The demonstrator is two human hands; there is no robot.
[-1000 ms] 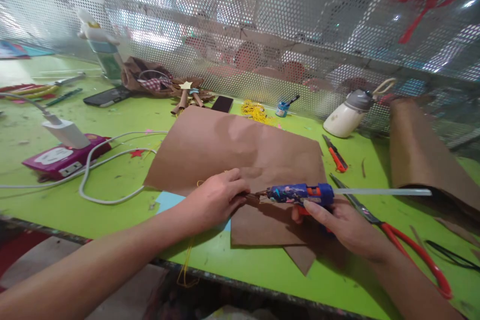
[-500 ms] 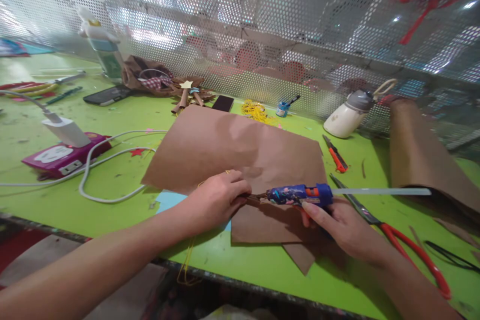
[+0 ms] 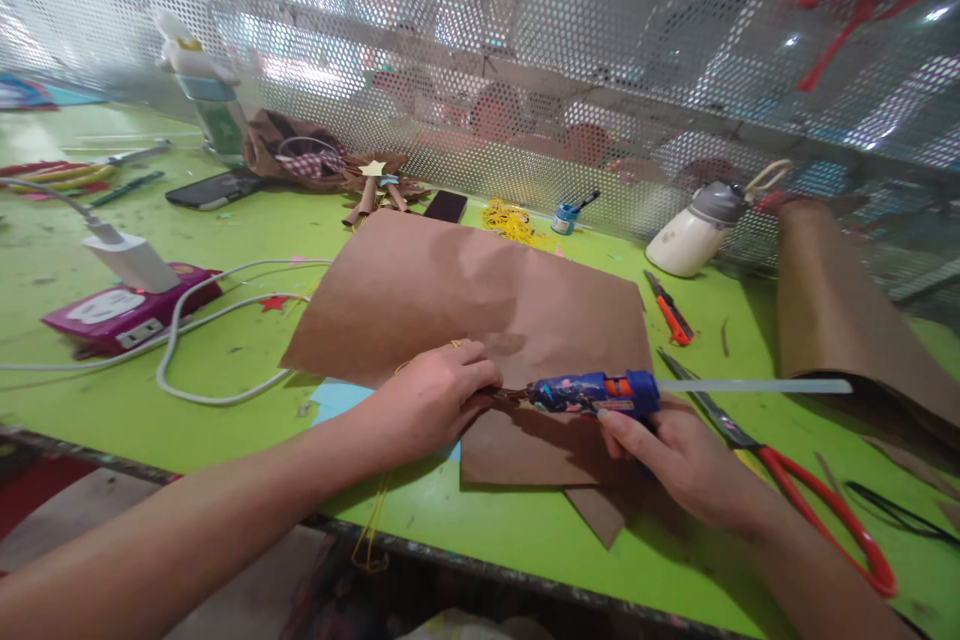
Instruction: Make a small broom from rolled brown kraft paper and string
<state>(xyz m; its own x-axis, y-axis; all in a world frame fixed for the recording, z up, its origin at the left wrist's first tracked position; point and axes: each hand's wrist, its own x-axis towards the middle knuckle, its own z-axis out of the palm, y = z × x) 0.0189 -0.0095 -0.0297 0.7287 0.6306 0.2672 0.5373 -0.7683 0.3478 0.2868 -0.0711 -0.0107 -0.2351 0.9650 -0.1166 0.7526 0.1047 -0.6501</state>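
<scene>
Nearest of all, loops of thin yellow thread dangle over the table edge, below the left grip. And here's the left hand, fingers curled in close together; what they pinch is too hidden to tell. Right opposite, the right hand is wrapped around the handle of a blue plastic glue gun with orange parts and paint-like specks, a firm hold, and the nozzle points left, right up by the left fingertips! Whether they touch, I can't say. A long, translucent white glue stick juts from the back, out to the right of that grip.

Under the gun lies a flat brown paper piece, with pale blue paper peeking out left of the left hand. Just right of the right hand, red-handled metal scissors lie on the lime-green tabletop.

Farther on, a large curved brown paper sheet spreads ahead of both hands. Beyond the right grip, an orange-and-black utility knife, then a tilted cream bottle with a grey lid, and behind everything, a perforated silver metal screen.
</scene>
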